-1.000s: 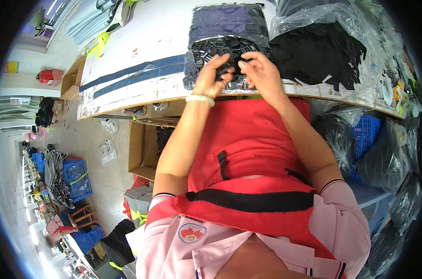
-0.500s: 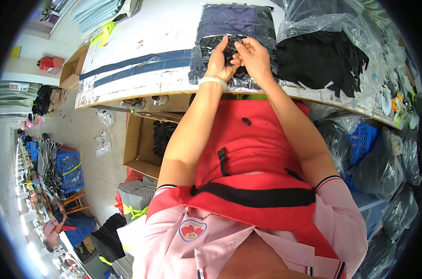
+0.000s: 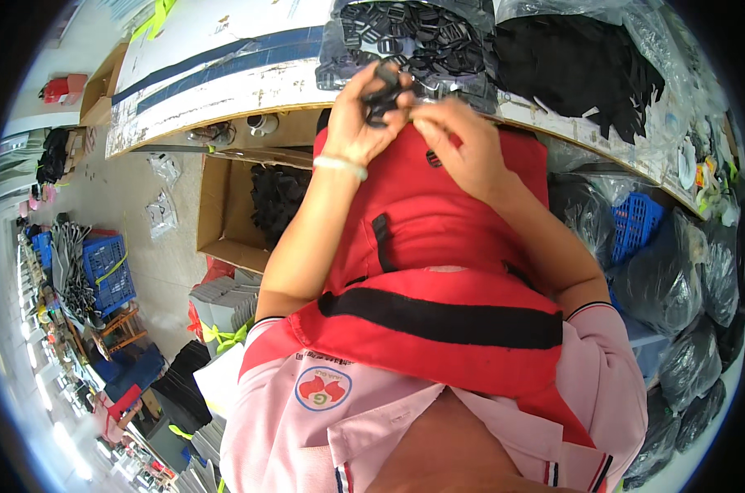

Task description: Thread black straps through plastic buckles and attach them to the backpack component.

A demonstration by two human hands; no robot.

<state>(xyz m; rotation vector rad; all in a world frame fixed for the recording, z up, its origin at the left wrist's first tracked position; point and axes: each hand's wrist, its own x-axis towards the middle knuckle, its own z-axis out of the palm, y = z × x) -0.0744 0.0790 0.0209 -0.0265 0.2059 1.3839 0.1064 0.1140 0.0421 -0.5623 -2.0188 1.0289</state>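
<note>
My left hand (image 3: 357,127) is closed around a few black plastic buckles (image 3: 384,89), just past the table's near edge and above my red apron. My right hand (image 3: 467,146) comes up against its fingertips, thumb and index finger pressed together. Motion smears those fingers, and what they pinch, if anything, cannot be made out. Behind both hands lies a clear plastic bag (image 3: 333,72) on the table, with many loose black buckles (image 3: 422,34) spread on it. To their right is a pile of short black strap pieces (image 3: 578,74).
The worn white table (image 3: 216,103) has dark blue tape stripes. Below it, an open cardboard box (image 3: 212,205) holds black pieces. Stuffed plastic bags (image 3: 664,271) and a blue crate (image 3: 635,226) stand at the right. Farther left are another blue crate (image 3: 109,271) and a person (image 3: 113,415).
Both hands have drawn back from the bag toward my body, the left now carrying black buckles. My view has shifted, and the loose buckles on the bag show more fully.
</note>
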